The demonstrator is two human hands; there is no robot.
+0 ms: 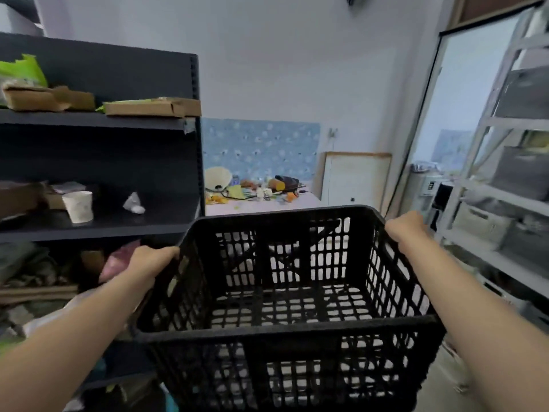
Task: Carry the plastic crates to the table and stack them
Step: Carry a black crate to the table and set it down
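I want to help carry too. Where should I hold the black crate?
Hold the crate by its top rim on the two short sides, coming from outside, as the left hand and right hand do. The thick rim gives the fingers an edge, and opposite grips keep it level.

Two bare forearms reach forward from the lower corners. The left hand [154, 258] curls over the left rim of a crate [285, 334], fingers hooked inside; the right hand [405, 227] clasps the right rim, knuckles up, both wrists straight.
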